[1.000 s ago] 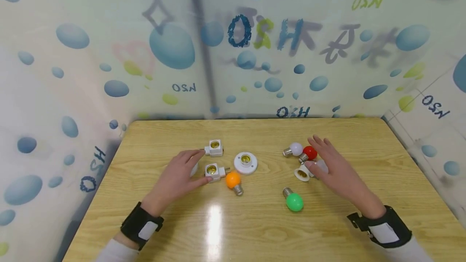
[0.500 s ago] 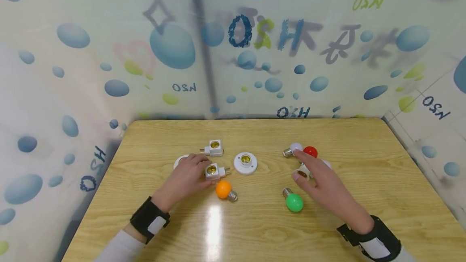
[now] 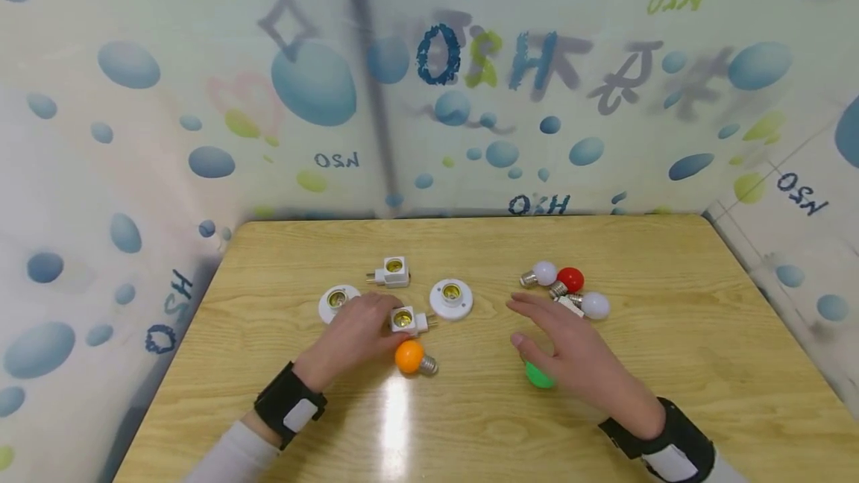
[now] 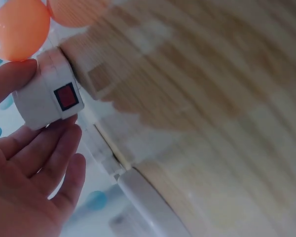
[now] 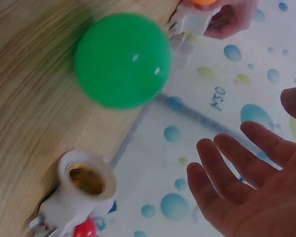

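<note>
My left hand (image 3: pixel 352 335) pinches a white plug-in lamp socket (image 3: pixel 403 320) between thumb and fingers, its prongs pointing right. In the left wrist view a dark red switch (image 4: pixel 66 96) shows on the socket's side. Right in front of it lies an orange bulb (image 3: pixel 408 357). A round white lamp holder (image 3: pixel 330 306) is partly behind this hand. My right hand (image 3: pixel 584 356) hovers with fingers extended and nothing in them, partly covering a green bulb (image 3: pixel 538 376) in the head view. The right wrist view shows the green ball and a white socket (image 5: pixel 71 192) near that hand.
Another plug-in socket (image 3: pixel 393 272) lies farther back, and a second round holder (image 3: pixel 451 299) stands mid-table. Beyond my right hand are a white bulb (image 3: pixel 545 273), a red bulb (image 3: pixel 571 279) and another white bulb (image 3: pixel 595 305). A patterned wall backs the wooden table (image 3: pixel 483 423).
My left hand has moved right and now grips the near plug-in socket, which has shifted slightly right. The orange bulb has rolled left and nearer. My right hand has come left and nearer, over the green bulb.
</note>
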Motion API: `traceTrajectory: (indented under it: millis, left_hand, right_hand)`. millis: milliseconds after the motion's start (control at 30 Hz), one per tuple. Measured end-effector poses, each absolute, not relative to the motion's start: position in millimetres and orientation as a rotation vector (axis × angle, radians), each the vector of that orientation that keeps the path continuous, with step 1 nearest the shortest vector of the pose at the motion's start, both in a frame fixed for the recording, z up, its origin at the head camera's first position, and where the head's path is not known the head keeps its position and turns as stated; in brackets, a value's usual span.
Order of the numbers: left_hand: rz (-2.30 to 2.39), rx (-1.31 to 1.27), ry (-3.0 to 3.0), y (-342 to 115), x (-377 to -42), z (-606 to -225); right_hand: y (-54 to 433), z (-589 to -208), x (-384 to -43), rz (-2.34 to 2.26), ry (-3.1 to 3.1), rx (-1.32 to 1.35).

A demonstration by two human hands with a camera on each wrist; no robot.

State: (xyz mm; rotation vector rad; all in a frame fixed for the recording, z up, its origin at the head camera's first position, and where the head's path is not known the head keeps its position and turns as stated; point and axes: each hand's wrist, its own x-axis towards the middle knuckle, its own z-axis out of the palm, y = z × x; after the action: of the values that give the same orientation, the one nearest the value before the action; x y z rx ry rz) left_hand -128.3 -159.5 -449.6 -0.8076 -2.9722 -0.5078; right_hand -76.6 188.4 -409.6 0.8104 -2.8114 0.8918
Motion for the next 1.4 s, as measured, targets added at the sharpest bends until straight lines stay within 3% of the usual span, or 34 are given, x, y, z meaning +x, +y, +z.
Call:
traceTrajectory:
  millis: [600, 1400]
  left_hand:
    - [-0.795, -0.54, -2.992, -183.4, -116.0, -442.1]
    - [-0.798, -0.522, -2.968, -197.6, -108.5, -447.2]
  right_hand:
    - [92.6, -412.7, -77.9, 0.54, -2.876, 1.208]
    - [50.8, -449.6, -106.8, 0.246, -2.816, 1.066]
